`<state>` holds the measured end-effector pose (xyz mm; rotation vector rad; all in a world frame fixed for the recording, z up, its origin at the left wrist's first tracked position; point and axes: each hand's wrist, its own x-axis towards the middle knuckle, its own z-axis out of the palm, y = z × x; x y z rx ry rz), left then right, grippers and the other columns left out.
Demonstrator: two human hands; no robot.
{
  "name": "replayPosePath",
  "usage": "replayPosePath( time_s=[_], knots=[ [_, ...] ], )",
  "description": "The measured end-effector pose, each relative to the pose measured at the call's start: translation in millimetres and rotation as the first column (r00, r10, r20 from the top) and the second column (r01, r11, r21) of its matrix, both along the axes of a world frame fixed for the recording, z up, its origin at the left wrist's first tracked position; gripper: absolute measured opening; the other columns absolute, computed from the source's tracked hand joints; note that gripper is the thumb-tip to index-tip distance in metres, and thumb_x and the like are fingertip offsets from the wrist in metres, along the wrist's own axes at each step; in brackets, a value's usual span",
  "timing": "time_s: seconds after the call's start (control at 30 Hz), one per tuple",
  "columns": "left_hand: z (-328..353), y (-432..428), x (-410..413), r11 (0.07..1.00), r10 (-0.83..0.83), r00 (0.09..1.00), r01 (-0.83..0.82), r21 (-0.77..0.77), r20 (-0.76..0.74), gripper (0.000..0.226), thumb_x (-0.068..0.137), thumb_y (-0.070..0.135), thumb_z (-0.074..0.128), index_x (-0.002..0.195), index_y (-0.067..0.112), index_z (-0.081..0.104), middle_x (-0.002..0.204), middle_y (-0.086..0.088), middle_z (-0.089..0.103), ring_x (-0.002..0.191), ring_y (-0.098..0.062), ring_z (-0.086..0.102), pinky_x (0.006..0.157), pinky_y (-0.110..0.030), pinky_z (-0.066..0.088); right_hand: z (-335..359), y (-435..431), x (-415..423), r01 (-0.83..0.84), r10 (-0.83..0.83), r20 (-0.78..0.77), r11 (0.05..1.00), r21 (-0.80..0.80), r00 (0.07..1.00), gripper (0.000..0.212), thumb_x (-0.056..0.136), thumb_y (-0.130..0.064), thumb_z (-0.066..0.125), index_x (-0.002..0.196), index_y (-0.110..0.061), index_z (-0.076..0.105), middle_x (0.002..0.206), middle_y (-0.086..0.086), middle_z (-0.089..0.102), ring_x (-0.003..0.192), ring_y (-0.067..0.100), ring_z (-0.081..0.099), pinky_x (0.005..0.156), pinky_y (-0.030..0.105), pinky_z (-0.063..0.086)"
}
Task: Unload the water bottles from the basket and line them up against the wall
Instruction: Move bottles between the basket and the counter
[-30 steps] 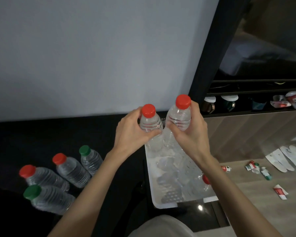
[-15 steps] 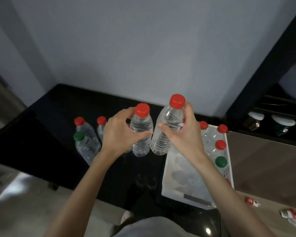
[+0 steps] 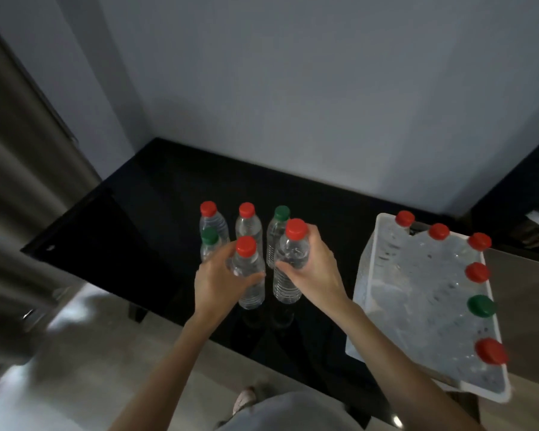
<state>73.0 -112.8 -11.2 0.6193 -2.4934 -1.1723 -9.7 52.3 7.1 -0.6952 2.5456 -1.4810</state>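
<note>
My left hand grips a clear red-capped water bottle and my right hand grips another red-capped bottle. Both bottles are upright, side by side, low over the black table near its front. Behind them stand several bottles: two red-capped bottles, a green-capped bottle and a second green-capped one. The white basket to the right holds several more bottles along its far and right sides, such as one with a green cap.
A pale wall rises behind the table. A grey curtain hangs at the left. Dark shelving sits beyond the basket on the right. Pale floor lies below the table's front edge.
Both hands carried their bottles leftward from above the basket to the table beside the standing bottles and lowered them. My view swung left too.
</note>
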Motion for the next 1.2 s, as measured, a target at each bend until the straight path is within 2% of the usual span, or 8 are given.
replayPosePath(
  time_s=[0.13, 0.4, 0.57, 0.73, 0.9, 1.03, 1.13, 1.2],
  knots=[
    [-24, -16, 0, 0.999, -0.046, 0.998, 0.046, 0.010, 0.048, 0.053, 0.061, 0.034, 0.089, 0.107, 0.030, 0.063, 0.097, 0.017, 0.068, 0.089, -0.002, 0.065, 0.076, -0.028, 0.055, -21, -14, 6, 0.022, -0.026, 0.060, 0.997, 0.076, 0.998, 0.063, 0.076, -0.022, 0.080, 0.117, -0.043, 0.036, 0.098, -0.021, 0.062, 0.093, -0.015, 0.059, 0.073, 0.005, 0.044],
    [-50, -32, 3, 0.990, -0.143, 0.987, 0.143, 0.018, 0.067, 0.060, 0.060, 0.032, 0.091, 0.112, 0.023, 0.062, 0.106, 0.010, 0.067, 0.096, -0.007, 0.064, 0.084, -0.033, 0.056, -50, -28, 18, 0.103, -0.116, 0.119, 0.988, 0.112, 0.986, 0.061, 0.074, -0.023, 0.080, 0.119, -0.040, 0.041, 0.106, -0.015, 0.063, 0.100, -0.002, 0.062, 0.090, 0.029, 0.054],
    [-52, -41, 2, 0.964, -0.264, 0.962, 0.261, 0.040, 0.076, 0.058, 0.060, 0.034, 0.090, 0.108, 0.025, 0.060, 0.102, 0.014, 0.065, 0.095, -0.004, 0.063, 0.082, -0.029, 0.055, -61, -32, 28, 0.140, -0.158, 0.193, 0.985, 0.100, 0.968, 0.060, 0.070, -0.025, 0.080, 0.115, -0.041, 0.044, 0.103, -0.014, 0.065, 0.097, -0.002, 0.063, 0.087, 0.030, 0.054],
    [-50, -43, 2, 0.942, -0.336, 0.938, 0.337, 0.002, 0.084, 0.058, 0.065, 0.031, 0.086, 0.113, 0.019, 0.057, 0.108, 0.008, 0.062, 0.100, -0.009, 0.062, 0.087, -0.035, 0.055, -64, -35, 31, 0.142, -0.159, 0.208, 0.985, 0.094, 0.965, 0.057, 0.072, -0.017, 0.081, 0.109, -0.045, 0.048, 0.105, -0.010, 0.065, 0.097, 0.001, 0.064, 0.087, 0.028, 0.053],
    [-52, -42, 9, 0.927, -0.362, 0.932, 0.359, 0.111, 0.006, 0.053, 0.076, 0.038, 0.073, 0.122, 0.015, 0.058, 0.113, 0.006, 0.065, 0.108, -0.008, 0.061, 0.094, -0.039, 0.052, -61, -30, 30, 0.096, -0.129, 0.261, 0.986, 0.136, 0.957, 0.052, 0.074, -0.016, 0.081, 0.114, -0.029, 0.051, 0.105, -0.009, 0.064, 0.096, -0.003, 0.062, 0.080, 0.014, 0.045],
    [-37, -44, 12, 0.922, -0.363, 0.931, 0.364, 0.135, -0.029, 0.066, 0.084, 0.037, 0.070, 0.143, 0.028, 0.042, 0.136, 0.011, 0.055, 0.128, -0.002, 0.049, 0.108, -0.031, 0.042, -51, -22, 32, 0.089, -0.121, 0.248, 0.987, 0.134, 0.961, 0.047, 0.079, -0.018, 0.078, 0.117, -0.027, 0.053, 0.108, -0.011, 0.063, 0.101, 0.000, 0.061, 0.090, 0.023, 0.049],
    [-15, -43, 13, 0.924, -0.371, 0.926, 0.376, 0.068, -0.070, 0.067, 0.086, 0.034, 0.069, 0.146, 0.029, 0.038, 0.144, 0.013, 0.046, 0.133, 0.001, 0.040, 0.106, -0.018, 0.033, -30, -17, 36, 0.111, -0.131, 0.204, 0.988, 0.108, 0.970, 0.043, 0.085, -0.020, 0.072, 0.120, -0.032, 0.050, 0.110, -0.021, 0.060, 0.104, -0.009, 0.056, 0.089, 0.015, 0.044],
    [1, -39, 14, 0.916, -0.397, 0.909, 0.401, 0.003, -0.125, 0.064, 0.087, 0.033, 0.067, 0.145, 0.027, 0.040, 0.143, 0.015, 0.044, 0.134, 0.002, 0.036, 0.102, -0.008, 0.027, -14, -11, 40, 0.151, -0.164, 0.161, 0.985, 0.086, 0.973, 0.047, 0.087, -0.021, 0.071, 0.126, -0.033, 0.049, 0.119, -0.022, 0.057, 0.108, -0.007, 0.054, 0.090, 0.015, 0.043]
  ],
)
